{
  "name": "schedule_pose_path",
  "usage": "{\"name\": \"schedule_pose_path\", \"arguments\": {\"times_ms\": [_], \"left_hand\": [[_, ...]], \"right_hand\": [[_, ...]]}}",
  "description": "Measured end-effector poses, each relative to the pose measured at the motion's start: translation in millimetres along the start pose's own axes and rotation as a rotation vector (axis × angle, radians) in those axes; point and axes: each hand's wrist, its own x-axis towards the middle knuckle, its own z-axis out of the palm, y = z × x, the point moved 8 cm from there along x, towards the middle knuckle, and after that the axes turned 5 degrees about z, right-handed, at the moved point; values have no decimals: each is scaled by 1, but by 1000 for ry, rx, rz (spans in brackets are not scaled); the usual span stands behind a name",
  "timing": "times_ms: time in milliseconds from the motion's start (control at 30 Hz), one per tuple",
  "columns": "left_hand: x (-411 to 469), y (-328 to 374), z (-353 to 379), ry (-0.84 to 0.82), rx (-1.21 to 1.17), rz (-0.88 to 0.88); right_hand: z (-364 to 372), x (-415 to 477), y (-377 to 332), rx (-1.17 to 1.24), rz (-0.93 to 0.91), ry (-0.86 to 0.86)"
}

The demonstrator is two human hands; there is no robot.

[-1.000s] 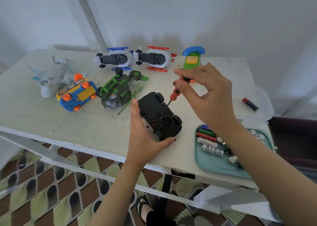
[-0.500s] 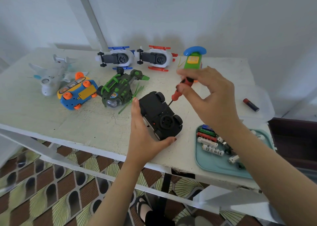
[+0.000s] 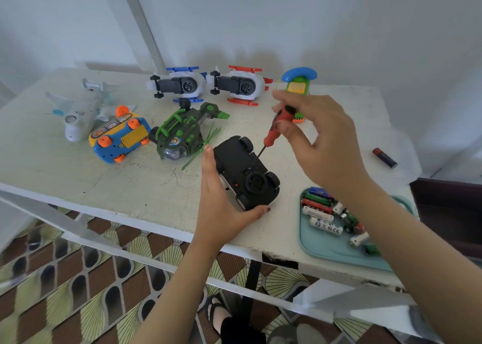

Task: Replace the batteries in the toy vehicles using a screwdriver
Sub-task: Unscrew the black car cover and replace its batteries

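Observation:
A black toy car (image 3: 242,168) lies upside down near the front edge of the white table (image 3: 78,171). My left hand (image 3: 221,208) cups its near side, thumb under the rear and fingers along the left flank. My right hand (image 3: 318,145) pinches the handle of a red screwdriver (image 3: 276,127), whose thin tip rests on the car's underside. A teal tray (image 3: 339,249) at the front right holds several batteries (image 3: 320,213), partly hidden by my right forearm.
Behind the car lie a green helicopter (image 3: 182,134), a blue and yellow car (image 3: 120,137), a white plane (image 3: 80,111), two white toy planes (image 3: 180,85) (image 3: 240,85) on their backs and a green toy phone (image 3: 298,82). A loose battery (image 3: 384,157) lies far right.
My right hand has turned slightly on the screwdriver handle and edged right. The car and my left hand stay in place.

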Motion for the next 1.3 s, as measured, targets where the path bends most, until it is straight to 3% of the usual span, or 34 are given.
{"name": "schedule_pose_path", "arguments": {"times_ms": [133,333,467,567,800,900,1133,1200,1300], "left_hand": [[0,0,0,0,-1,-2],[0,-1,0,-14,0,0],[0,-1,0,-13,4,-1],[-1,-1,0,-8,-1,6],[-1,-3,1,-31,-27,-5],[-1,-4,3,-83,-50,-27],[-1,-14,-11,-296,-44,-75],[-7,-16,-14,-272,-85,-118],[-15,-8,-14,-106,-9,-212]], "right_hand": [[4,-2,-2,72,-7,-97],[0,2,1,91,33,-55],[7,0,9,151,122,-204],[9,-4,4,116,74,-245],[-7,-11,18,131,169,-117],[-21,-21,34,246,326,15],[-19,-57,63,607,760,31],[-15,-72,70,716,896,41],[-8,-88,74,842,1054,44]]}}
